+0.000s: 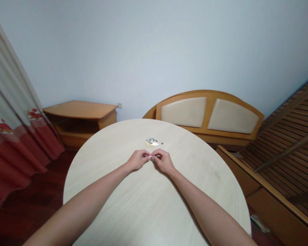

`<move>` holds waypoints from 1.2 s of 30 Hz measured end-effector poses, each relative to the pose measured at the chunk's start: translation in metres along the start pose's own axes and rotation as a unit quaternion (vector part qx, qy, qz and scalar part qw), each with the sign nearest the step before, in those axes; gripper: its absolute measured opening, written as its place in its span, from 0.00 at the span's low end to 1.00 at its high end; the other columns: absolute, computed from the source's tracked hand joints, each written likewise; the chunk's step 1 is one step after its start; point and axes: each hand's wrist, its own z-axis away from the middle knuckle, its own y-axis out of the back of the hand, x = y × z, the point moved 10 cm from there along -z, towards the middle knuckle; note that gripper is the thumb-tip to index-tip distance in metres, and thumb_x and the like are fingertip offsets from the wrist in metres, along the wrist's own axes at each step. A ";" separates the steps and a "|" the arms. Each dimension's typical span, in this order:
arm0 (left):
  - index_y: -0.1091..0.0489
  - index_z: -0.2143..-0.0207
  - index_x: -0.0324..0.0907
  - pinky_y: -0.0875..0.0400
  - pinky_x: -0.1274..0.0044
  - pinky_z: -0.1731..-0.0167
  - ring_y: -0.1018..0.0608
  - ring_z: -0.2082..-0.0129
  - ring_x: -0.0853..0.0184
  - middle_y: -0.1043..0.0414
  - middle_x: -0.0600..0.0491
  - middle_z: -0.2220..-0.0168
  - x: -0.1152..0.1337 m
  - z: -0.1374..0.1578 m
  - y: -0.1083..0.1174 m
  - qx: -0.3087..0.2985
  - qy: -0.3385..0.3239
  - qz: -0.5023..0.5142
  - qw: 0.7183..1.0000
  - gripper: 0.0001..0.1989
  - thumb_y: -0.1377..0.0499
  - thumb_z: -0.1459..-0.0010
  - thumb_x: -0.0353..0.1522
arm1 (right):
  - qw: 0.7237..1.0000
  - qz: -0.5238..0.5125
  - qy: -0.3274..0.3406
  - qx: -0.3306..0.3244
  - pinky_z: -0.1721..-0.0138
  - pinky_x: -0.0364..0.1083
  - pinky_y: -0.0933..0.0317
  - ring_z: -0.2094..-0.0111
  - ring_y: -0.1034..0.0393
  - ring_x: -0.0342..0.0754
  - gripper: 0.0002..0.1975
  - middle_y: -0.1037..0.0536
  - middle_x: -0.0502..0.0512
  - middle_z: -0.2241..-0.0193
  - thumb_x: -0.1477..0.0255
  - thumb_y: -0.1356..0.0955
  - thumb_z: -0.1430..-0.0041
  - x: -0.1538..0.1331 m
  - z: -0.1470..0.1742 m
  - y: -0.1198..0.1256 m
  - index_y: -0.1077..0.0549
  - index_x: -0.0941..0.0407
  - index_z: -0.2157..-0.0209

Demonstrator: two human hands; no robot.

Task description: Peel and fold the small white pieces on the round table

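My left hand (140, 159) and my right hand (162, 160) meet fingertip to fingertip over the middle of the round table. Both are closed in a pinch around a tiny pale piece (151, 156), mostly covered by the fingers, so its kind cannot be made out. Just beyond the hands lies a small pile of flat pieces (151, 142) in pale yellow, white, grey and bluish tones. A single small dark piece (162, 143) rests apart, to the right of that pile.
The pale round table (113, 198) fills the foreground. Behind it stand a wooden cabinet (82, 107) and a padded headboard (183, 111). A curtain (17, 147) hangs at the left. Wooden slats (287, 143) lean at the right, beside a wooden bed frame (269, 205).
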 end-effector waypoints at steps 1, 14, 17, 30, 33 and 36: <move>0.23 0.63 0.36 0.29 0.74 0.60 0.21 0.63 0.63 0.20 0.46 0.63 -0.003 -0.001 0.000 0.004 0.004 0.019 1.000 0.11 0.38 0.44 0.35 | 1.000 0.001 0.002 0.001 0.65 0.46 0.32 0.66 0.27 0.49 0.04 0.22 0.56 0.68 0.74 0.31 0.47 0.000 0.000 0.000 0.23 0.57 0.71; 0.24 0.70 0.36 0.30 0.76 0.66 0.24 0.71 0.68 0.22 0.51 0.71 -0.020 -0.005 0.013 0.063 0.050 0.068 0.994 0.05 0.35 0.51 0.30 | 0.999 0.040 -0.014 -0.010 0.64 0.47 0.32 0.67 0.26 0.49 0.08 0.20 0.58 0.66 0.69 0.30 0.44 0.007 -0.001 -0.001 0.22 0.57 0.64; 0.24 0.70 0.37 0.30 0.76 0.65 0.24 0.70 0.68 0.22 0.51 0.70 -0.020 -0.006 0.012 0.063 0.037 0.071 0.995 0.04 0.36 0.51 0.28 | 0.998 0.064 -0.013 -0.009 0.64 0.47 0.32 0.67 0.27 0.49 0.09 0.20 0.58 0.66 0.69 0.31 0.44 0.009 -0.002 -0.001 0.23 0.58 0.62; 0.27 0.68 0.37 0.32 0.78 0.71 0.26 0.74 0.71 0.26 0.53 0.73 -0.019 -0.009 0.006 0.059 0.040 0.170 0.983 0.11 0.34 0.51 0.36 | 0.991 0.110 0.036 -0.065 0.67 0.44 0.37 0.73 0.32 0.45 0.18 0.24 0.51 0.73 0.73 0.34 0.42 -0.018 0.004 -0.014 0.28 0.59 0.50; 0.27 0.69 0.36 0.33 0.79 0.73 0.28 0.76 0.71 0.26 0.52 0.74 -0.021 -0.009 0.003 0.050 0.053 0.178 0.981 0.14 0.34 0.51 0.39 | 0.991 0.119 0.050 -0.045 0.67 0.45 0.37 0.73 0.32 0.46 0.14 0.22 0.54 0.71 0.72 0.34 0.42 -0.023 0.004 -0.012 0.24 0.59 0.55; 0.27 0.68 0.36 0.33 0.78 0.72 0.27 0.74 0.71 0.25 0.51 0.72 -0.022 -0.009 -0.001 0.031 0.056 0.171 0.983 0.16 0.35 0.50 0.42 | 0.991 0.121 0.051 -0.012 0.67 0.45 0.35 0.72 0.30 0.46 0.12 0.21 0.55 0.71 0.70 0.33 0.41 -0.023 0.002 -0.005 0.23 0.58 0.57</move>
